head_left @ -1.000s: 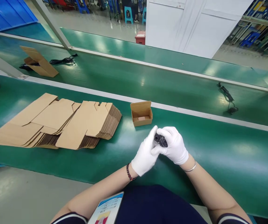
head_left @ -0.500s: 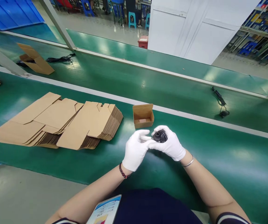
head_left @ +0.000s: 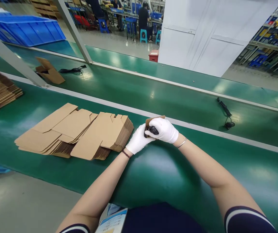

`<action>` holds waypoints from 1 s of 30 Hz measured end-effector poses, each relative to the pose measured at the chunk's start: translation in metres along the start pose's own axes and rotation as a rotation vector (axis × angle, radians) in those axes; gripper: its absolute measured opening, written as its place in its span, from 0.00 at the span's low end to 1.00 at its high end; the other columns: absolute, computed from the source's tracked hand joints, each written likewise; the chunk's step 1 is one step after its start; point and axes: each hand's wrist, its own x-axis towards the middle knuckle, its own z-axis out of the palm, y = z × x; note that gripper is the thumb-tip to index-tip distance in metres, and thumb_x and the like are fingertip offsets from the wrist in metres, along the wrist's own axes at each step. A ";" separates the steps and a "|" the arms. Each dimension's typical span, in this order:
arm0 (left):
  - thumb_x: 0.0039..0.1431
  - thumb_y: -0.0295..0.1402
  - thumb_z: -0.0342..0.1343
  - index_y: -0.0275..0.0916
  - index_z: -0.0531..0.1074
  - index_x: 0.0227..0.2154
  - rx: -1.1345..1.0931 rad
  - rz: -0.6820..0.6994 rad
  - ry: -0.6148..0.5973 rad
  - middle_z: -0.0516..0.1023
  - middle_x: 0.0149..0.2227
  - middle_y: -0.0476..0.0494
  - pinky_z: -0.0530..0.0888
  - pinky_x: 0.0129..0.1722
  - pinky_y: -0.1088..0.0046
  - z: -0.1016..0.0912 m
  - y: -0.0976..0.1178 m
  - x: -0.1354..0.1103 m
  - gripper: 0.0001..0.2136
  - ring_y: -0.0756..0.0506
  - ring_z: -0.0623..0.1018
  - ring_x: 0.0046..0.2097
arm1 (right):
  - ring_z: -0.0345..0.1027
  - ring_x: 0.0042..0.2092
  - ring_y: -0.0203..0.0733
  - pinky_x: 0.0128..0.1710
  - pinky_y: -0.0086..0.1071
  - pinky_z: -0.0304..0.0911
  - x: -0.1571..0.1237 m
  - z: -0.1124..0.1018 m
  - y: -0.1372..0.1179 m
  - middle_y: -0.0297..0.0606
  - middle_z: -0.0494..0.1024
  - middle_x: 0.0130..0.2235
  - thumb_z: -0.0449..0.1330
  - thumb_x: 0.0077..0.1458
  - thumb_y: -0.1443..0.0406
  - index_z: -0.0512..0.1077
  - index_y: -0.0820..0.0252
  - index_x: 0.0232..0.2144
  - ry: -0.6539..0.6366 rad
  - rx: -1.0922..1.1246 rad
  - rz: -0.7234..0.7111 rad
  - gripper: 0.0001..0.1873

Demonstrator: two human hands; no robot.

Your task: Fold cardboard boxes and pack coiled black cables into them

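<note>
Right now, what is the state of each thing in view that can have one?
Small carton: open, flap raised, partly hidden
Black bundle: held in the right hand
Right hand: gloved, closed on the black bundle
Left hand: gloved, at the small carton; grip unclear
Cardboard blanks: flat, stacked
Far carton: open, flap raised
Left cable: coiled, lying beside the far carton
Right cable: bundled, lying down

Matt white cloth covers the left hand and right hand at centre. The black cable bundle in the right hand looks like smooth plastic. The flat cartons at centre left and the box by the hands are dull brown cardboard. The green worktop is smooth and glossy, the blue bin at upper left shiny plastic, the right wrist's bangle polished metal.
</note>
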 end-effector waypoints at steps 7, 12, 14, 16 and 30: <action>0.45 0.42 0.66 0.38 0.67 0.47 0.010 0.071 -0.037 0.74 0.47 0.40 0.72 0.47 0.61 -0.006 0.003 0.001 0.27 0.38 0.75 0.48 | 0.71 0.32 0.47 0.26 0.32 0.56 0.007 -0.011 -0.012 0.46 0.76 0.33 0.59 0.51 0.43 0.69 0.63 0.38 -0.423 -0.350 0.046 0.29; 0.44 0.38 0.65 0.38 0.67 0.41 0.040 0.044 -0.073 0.75 0.42 0.43 0.73 0.43 0.62 -0.009 0.004 0.003 0.22 0.39 0.75 0.44 | 0.71 0.31 0.48 0.26 0.32 0.54 0.011 -0.010 -0.014 0.46 0.75 0.32 0.58 0.47 0.38 0.69 0.63 0.42 -0.448 -0.422 0.018 0.36; 0.44 0.36 0.65 0.39 0.66 0.41 0.055 0.035 -0.079 0.75 0.42 0.44 0.74 0.43 0.62 -0.010 0.004 0.004 0.21 0.40 0.76 0.44 | 0.70 0.32 0.48 0.26 0.33 0.53 0.008 -0.005 -0.012 0.46 0.75 0.33 0.55 0.49 0.37 0.67 0.64 0.46 -0.432 -0.430 -0.008 0.38; 0.45 0.35 0.64 0.39 0.66 0.42 0.050 0.030 -0.083 0.75 0.43 0.43 0.74 0.44 0.62 -0.010 0.003 0.005 0.21 0.40 0.76 0.45 | 0.68 0.34 0.48 0.27 0.34 0.52 0.004 -0.001 -0.009 0.48 0.74 0.35 0.50 0.51 0.37 0.67 0.66 0.46 -0.409 -0.439 -0.036 0.39; 0.48 0.36 0.64 0.39 0.67 0.48 -0.049 0.057 -0.094 0.76 0.48 0.41 0.74 0.47 0.63 -0.012 0.005 0.005 0.23 0.39 0.76 0.48 | 0.67 0.29 0.44 0.26 0.32 0.52 0.017 -0.002 0.010 0.48 0.76 0.32 0.44 0.61 0.43 0.73 0.66 0.32 -0.548 -0.323 -0.255 0.33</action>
